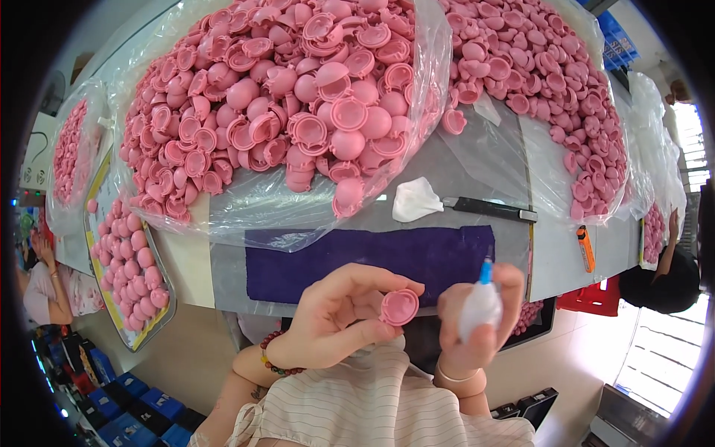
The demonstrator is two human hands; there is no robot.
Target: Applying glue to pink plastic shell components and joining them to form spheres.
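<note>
Lying beyond hands [328,316]: purple cloth [357,251], pink shells [283,112]

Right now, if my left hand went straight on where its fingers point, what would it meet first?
With the pink cup in it, your left hand would likely meet your right hand first, the one holding the white bottle; depth is unclear here.

Pink cup [400,307], white bottle [480,311] with blue tip [486,270], purple cloth [365,261], pinstriped cream shirt [365,402]
</note>
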